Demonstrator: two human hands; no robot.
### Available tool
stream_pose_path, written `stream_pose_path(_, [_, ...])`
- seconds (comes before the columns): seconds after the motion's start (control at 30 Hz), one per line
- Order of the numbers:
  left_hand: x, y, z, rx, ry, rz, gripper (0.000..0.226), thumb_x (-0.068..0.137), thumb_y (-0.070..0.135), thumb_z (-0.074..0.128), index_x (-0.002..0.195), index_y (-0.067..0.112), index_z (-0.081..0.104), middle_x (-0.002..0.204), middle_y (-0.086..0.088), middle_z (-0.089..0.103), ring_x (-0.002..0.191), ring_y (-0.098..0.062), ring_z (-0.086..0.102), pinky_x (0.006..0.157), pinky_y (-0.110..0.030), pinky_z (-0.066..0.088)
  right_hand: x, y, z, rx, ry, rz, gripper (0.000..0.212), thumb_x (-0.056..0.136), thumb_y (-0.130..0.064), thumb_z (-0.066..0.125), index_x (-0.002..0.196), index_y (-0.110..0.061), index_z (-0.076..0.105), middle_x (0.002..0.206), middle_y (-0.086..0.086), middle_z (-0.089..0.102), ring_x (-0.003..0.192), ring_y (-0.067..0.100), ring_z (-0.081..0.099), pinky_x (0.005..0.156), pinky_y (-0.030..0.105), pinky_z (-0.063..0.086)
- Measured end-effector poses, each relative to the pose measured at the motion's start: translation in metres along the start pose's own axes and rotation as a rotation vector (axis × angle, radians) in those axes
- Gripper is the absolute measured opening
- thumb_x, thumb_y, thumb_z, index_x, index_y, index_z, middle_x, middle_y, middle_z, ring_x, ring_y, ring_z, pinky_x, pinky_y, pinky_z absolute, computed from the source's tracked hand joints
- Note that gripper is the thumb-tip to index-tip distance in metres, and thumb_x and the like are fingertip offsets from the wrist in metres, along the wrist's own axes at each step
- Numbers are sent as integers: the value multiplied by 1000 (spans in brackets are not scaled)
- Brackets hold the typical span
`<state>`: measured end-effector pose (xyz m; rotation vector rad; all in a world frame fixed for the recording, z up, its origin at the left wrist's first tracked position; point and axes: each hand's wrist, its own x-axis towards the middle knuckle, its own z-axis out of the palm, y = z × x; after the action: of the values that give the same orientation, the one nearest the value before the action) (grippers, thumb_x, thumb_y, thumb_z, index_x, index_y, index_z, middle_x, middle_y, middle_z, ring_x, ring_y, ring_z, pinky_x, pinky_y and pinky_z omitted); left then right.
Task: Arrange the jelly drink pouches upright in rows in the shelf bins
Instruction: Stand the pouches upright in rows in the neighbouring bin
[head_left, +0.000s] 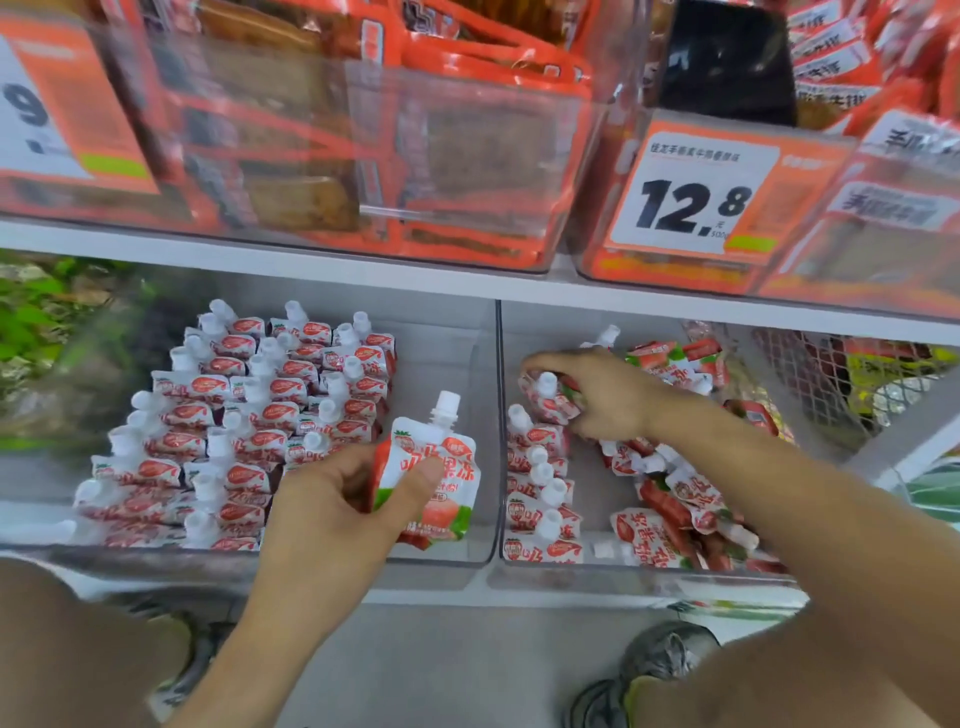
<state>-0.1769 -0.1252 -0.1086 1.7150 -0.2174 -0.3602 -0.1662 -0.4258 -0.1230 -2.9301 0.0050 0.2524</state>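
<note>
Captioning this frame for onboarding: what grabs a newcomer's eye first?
The left hand holding one strawberry pouch upright over the left bin, beside neat rows of white-capped pouches. The right hand grips a pouch in the right bin, where a heap lies jumbled. Above, a bold 12.8 price tag.

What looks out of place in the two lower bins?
In the right bin, a heap of pouches lies flat and jumbled on the right side, while one upright row stands along its left wall. The left bin holds neat upright rows but its right part is unfilled.
</note>
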Motion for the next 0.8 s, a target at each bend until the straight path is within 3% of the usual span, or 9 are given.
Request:
stream_pose_path(0.07, [0,1,-2,6,13,16,16,77,27,74,87,14,75,74,6,76,63,-12,72,52,-15,52,-20,0,-14,-24,-9,-1,81,68,-13,76,140,-30,45,129,8,60,114,29,57,93,34,47])
stream_pose_path(0.2, [-1,2,-1,29,2,31,17,76,30,73,86,17,75,75,9,75,66,-7,72,54,-15,53,-66,-9,-39,-68,-61,74,75,67,-33,85,133,-30,50,118,-5,63,102,18,58,81,26,43])
stream_pose_path(0.4, [-4,3,5,18,-31,22,25,71,34,72,90,18,75,80,8,76,75,-10,73,68,-24,58,-94,-35,-30,-56,-389,19,80,65,-55,83,134,-34,50,141,-10,45,130,13,43,107,34,39])
stream_pose_path(0.5, [-4,2,6,51,-30,35,28,69,38,71,90,20,75,80,10,76,74,-8,73,65,-22,58,-94,-35,-51,139,-451,89,75,70,-62,77,136,-39,50,144,-20,45,131,3,43,112,33,36])
stream_pose_path(0.57, [-4,2,7,42,-15,27,23,71,34,71,88,19,75,77,11,76,70,-7,72,56,-14,54,-76,-24,-55,369,-150,106,46,79,-49,76,120,-31,64,122,-15,65,109,2,61,102,33,48])
stream_pose_path(0.63, [-4,3,10,46,-7,19,23,72,33,71,89,19,75,76,10,76,68,-6,72,54,-11,51,-44,-10,-46,369,184,116,22,88,-37,69,100,-19,68,94,-5,71,90,14,67,89,41,54])
stream_pose_path(0.67, [-3,3,12,49,-8,16,23,72,33,71,90,18,75,76,9,76,67,-6,72,54,-10,51,-28,-6,-41,270,194,135,23,91,-39,65,93,-16,66,86,-2,68,87,20,65,85,41,54])
stream_pose_path(0.73, [-3,4,13,39,-1,9,21,74,30,71,90,16,74,74,9,75,61,-4,70,49,-10,48,-3,-6,-31,10,-43,192,42,91,-51,59,76,-12,58,71,1,57,79,26,59,70,37,51])
stream_pose_path(0.8, [-3,4,13,39,11,12,18,75,25,72,90,15,74,73,9,75,56,-1,68,44,-9,45,11,-10,-23,-135,-186,238,48,83,-54,66,68,-11,52,66,3,52,71,26,57,57,32,45])
